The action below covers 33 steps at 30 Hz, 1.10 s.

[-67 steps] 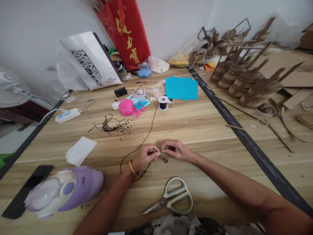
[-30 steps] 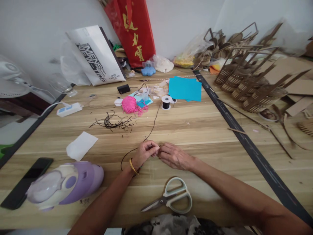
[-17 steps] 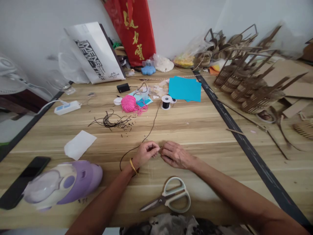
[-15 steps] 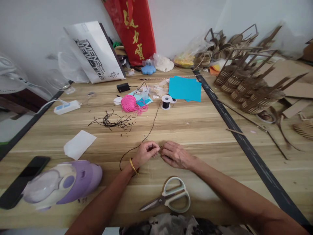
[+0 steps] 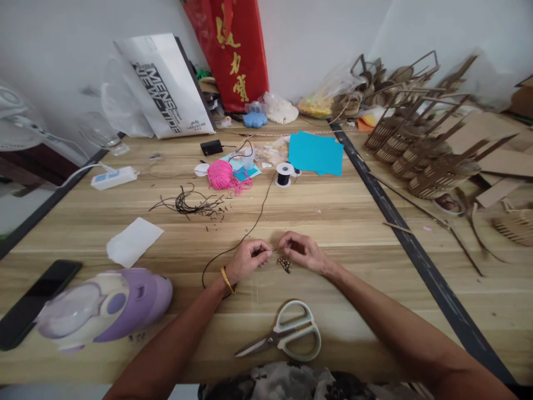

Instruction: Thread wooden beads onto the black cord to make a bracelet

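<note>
My left hand [image 5: 246,260] rests on the wooden table [image 5: 333,222] with its fingers pinched round a thin dark cord [image 5: 254,222] that runs back to a small black spool [image 5: 284,174]. My right hand [image 5: 303,251] sits a little to the right, fingers curled in a pinch at the cord's end. A small heap of dark beads [image 5: 285,263] lies on the table between and just below both hands. A gold bangle is on my left wrist.
Scissors [image 5: 287,336] lie near the front edge. A purple and white device [image 5: 100,308] and a black phone [image 5: 33,303] are at the left. White paper [image 5: 133,241], cord scraps [image 5: 189,204], pink yarn [image 5: 220,175], blue sheets [image 5: 316,153], bags and wooden lattice pieces [image 5: 420,155] sit further back.
My right hand lifted off the beads and drew apart from the left, so the bead heap shows again. The camera view shifted slightly.
</note>
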Tool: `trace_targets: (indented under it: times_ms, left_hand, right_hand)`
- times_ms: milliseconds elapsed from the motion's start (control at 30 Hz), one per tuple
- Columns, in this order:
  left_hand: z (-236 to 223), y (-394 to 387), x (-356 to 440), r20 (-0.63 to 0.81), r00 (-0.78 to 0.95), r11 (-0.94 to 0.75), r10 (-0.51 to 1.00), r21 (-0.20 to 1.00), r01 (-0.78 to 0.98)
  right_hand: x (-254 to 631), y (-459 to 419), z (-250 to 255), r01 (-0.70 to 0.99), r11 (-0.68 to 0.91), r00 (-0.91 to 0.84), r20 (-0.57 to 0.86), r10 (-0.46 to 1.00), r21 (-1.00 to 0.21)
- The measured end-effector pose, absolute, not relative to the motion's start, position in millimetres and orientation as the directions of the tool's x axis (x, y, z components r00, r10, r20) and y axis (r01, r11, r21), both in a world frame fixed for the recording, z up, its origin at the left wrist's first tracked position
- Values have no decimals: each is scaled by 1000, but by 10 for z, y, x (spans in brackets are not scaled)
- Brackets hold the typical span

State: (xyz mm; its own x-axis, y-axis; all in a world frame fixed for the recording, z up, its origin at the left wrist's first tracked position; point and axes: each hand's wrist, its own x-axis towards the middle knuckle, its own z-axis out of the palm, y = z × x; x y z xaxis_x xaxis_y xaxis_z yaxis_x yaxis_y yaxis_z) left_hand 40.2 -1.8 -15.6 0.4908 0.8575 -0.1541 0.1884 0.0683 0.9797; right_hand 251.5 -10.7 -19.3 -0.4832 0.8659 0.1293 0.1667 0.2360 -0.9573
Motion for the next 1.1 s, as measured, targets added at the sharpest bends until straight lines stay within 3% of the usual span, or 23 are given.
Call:
trace_targets:
  times_ms: [100,267,433,600,733,933,1100]
  left_hand:
    - [-145,-15,410,-148,491,59,858,979,193]
    - [-130,-9,415,-132,504,19,853,974,224]
    - [-141,-11,416,-133,508,-1,851,967,255]
    - [-148,-15,420,-139,495,1,858,964,267]
    - [-132,-3,436,-157,481,22,863,961,274]
    - [-27,12,474,-206,513,63,833,957,283]
    - [72,4,509,-171,557,-30,813,943,332]
  right_hand:
    - [2561,-39,-203,98,197,-475,128,871,-975]
    - [2587,27,-234,66,302,-507,229,831,-951]
    - [2598,23,-210,172,402,-483,279,830,-899]
    - [2668,45,-125,292,385,-564,167,808,-876]
    - [2723,64,-72,290,341,-640,83,764,-894]
    - [2724,61,-35,324,477,-698,134,703,-817]
    - [2712,47,-14,349,564,-730,160,664,-749]
